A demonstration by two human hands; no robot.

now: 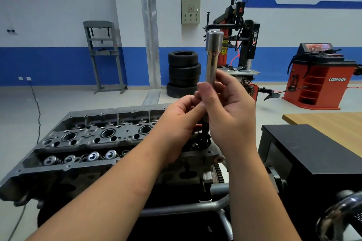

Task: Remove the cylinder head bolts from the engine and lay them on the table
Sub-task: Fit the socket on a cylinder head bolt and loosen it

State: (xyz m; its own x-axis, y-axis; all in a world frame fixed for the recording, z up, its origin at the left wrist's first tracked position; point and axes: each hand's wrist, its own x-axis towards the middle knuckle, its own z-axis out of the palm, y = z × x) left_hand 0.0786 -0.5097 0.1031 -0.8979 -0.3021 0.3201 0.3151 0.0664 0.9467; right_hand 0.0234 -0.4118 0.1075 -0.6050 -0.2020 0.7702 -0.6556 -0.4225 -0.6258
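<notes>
Far left: grey shop press (105, 55) against the wall. Nearer, filling the lower left: engine (94, 143) on its stand, cylinder head uppermost, valve springs (94, 156) in a row along the near edge, round bores along the middle.

Centre, raised above the right end of the head: left hand (176, 129), fingers curled, thumb and fingertips pinching the lower part of a long chrome socket (213, 55). Just to its right: right hand (233, 111), wrapped round the same socket, thumb laid up the front of it. Socket upright, wide end on top. Below both hands a dark shank, seemingly a cylinder head bolt (205, 127), hanging from the socket's lower end, flanged end low near the head casting; whether touching the casting, cannot tell.

Probable step: freeing the bolt from the socket. Best done by holding the socket steady with the right hand and drawing the bolt straight down and out with the left, no twisting sideways, and keeping it clear of the open bores in case of a slip.

Right: black cabinet (313, 148), and behind it the wooden worktop (333, 123), where the bolt belongs. No bolts visible on it in this view.
</notes>
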